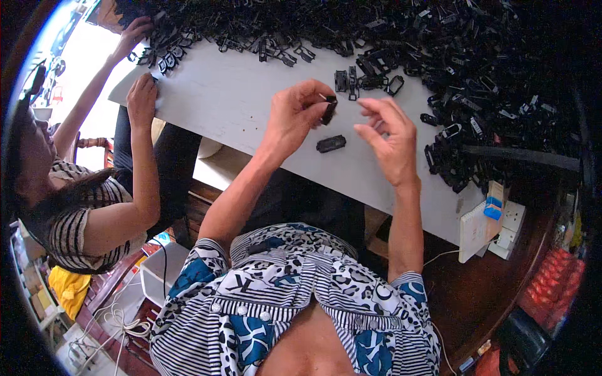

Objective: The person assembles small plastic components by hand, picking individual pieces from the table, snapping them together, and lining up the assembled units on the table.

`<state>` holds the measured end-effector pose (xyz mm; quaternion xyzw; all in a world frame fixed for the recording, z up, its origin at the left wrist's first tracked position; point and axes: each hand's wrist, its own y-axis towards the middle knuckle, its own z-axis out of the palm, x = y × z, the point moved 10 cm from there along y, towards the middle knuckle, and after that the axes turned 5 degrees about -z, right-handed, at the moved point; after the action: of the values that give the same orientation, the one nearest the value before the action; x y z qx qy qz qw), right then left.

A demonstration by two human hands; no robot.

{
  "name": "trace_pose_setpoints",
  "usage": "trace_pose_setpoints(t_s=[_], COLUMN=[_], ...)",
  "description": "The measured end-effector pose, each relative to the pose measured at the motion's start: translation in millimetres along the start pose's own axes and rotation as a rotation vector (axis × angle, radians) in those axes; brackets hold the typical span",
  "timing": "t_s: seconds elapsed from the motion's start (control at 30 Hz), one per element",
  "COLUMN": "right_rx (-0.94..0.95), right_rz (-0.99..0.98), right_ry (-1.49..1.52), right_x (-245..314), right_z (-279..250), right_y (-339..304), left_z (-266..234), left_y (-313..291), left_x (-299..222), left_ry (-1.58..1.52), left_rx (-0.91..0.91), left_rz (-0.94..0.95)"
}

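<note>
My left hand (pixel 295 116) pinches a small black plastic piece (pixel 329 109) between thumb and fingertips, held just above the white table (pixel 232 100). My right hand (pixel 390 139) hovers beside it with fingers spread, holding nothing, its fingertips close to the piece. A second black plastic part (pixel 331 144) lies flat on the table just below my hands. A few more black parts (pixel 367 81) sit in a small group just beyond my hands.
A huge heap of black plastic parts (pixel 476 56) covers the table's far and right side. A person in a striped top sits at the left, both hands (pixel 141 94) at the table's left end. A white power strip (pixel 508 229) and a notepad lie at the right edge.
</note>
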<state>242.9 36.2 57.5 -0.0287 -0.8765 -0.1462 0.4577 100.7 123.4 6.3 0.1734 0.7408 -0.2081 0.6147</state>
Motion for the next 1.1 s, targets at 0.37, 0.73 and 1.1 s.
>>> trace_pose_setpoints(t_s=[0.37,0.73,1.1], right_rx=[-0.1,-0.15,-0.106], right_rz=[0.039,0.096,0.125], right_ry=[0.244,0.318,0.779], right_x=[-3,-7,-9], right_z=[22,24,28], right_y=[2,-9,-15], left_z=[25,25,53], left_y=[-6,-17,-22], left_x=[11,13,25], left_ry=[-0.581,-0.578,-0.81], left_rx=[0.08,0.081,0.373], left_rz=[-0.159,-0.096,-0.232])
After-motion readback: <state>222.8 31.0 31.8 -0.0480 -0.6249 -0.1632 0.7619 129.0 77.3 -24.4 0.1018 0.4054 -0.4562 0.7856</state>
